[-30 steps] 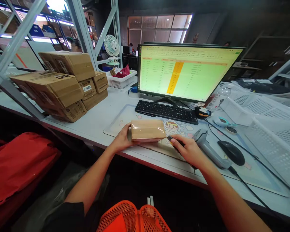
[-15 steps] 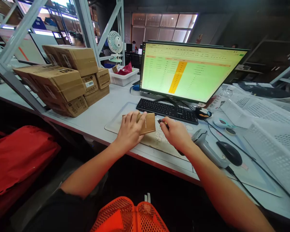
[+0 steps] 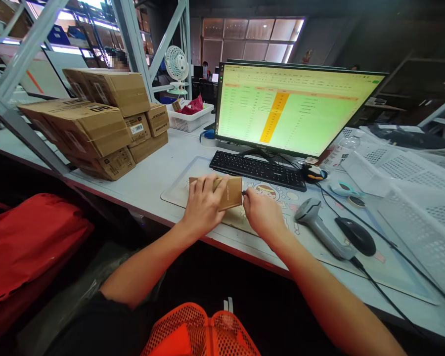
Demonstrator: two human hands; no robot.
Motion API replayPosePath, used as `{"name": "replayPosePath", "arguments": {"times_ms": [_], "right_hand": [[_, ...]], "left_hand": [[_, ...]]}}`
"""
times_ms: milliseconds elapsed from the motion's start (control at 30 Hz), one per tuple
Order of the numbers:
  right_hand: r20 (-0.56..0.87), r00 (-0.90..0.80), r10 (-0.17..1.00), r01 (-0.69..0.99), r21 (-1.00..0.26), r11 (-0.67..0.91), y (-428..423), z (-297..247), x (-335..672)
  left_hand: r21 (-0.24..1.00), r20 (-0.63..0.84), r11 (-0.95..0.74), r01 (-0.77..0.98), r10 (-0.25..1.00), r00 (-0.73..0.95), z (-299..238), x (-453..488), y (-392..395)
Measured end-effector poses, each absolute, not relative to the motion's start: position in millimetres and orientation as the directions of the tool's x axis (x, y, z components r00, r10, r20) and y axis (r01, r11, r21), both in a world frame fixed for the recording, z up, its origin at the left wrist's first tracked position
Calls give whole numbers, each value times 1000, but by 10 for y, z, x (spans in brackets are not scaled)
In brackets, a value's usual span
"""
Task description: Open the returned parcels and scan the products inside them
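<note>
My left hand point(image 3: 203, 202) is closed around a small brown cardboard box point(image 3: 232, 193) over the desk mat, its fingers lying across the top and left part. In my right hand point(image 3: 264, 212) is a dark utility knife point(image 3: 244, 193); only its front end shows past the thumb and finger, and the rest is hidden in the fist. The knife's tip is at the right end of the box; whether the blade has gone into the cardboard, I cannot tell.
Ahead stand a keyboard point(image 3: 257, 170) and a monitor point(image 3: 289, 113). To the right lie a barcode scanner point(image 3: 324, 230), a black mouse point(image 3: 355, 236) and white plastic baskets point(image 3: 411, 198). Stacked cartons point(image 3: 96, 128) are at left, beside a metal post point(image 3: 131, 44).
My right hand has moved left, bringing the knife from a gap beside the box to its right end. The box has shifted slightly right and tilted a little in my left hand.
</note>
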State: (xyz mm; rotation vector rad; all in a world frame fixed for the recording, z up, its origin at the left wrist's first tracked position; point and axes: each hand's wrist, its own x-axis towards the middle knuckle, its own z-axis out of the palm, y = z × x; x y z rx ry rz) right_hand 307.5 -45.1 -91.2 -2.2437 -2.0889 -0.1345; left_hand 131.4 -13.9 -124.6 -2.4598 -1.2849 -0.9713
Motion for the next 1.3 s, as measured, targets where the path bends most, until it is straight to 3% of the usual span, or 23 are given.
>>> {"name": "replayPosePath", "arguments": {"times_ms": [167,300,367,433,633,1033,1167,1300], "right_hand": [[-39,-31,999,998,-52,29,-637,-1084,3292],[258,-12,966,994,-98,39,-590,-784,3711],[373,-120,920,980,-106,171,-530,-563,3825],[386,-265,883,943,-86,321,-480,-394,3810],[302,-453,839,888,75,453,-403,-357,3512],[30,-466,884,866,219,449,-375,-547,3607],[-114,-389,914,873,273,405,-508,-759,3938],[-208,-169,963,930,289,226,-621,-1111,4294]], "left_hand": [[412,705,-560,719,696,139,-1265,1197,-52],[570,656,-627,531,737,164,-1321,1100,-23],[627,612,-647,433,754,240,-1370,1093,-26],[687,568,-640,346,769,295,-1419,1109,-26],[792,492,-580,191,791,363,-1527,1110,12],[894,380,-442,73,834,399,-1714,906,165],[923,352,-385,-6,836,421,-1829,776,246],[945,290,-327,-11,820,493,-1922,655,387]]}}
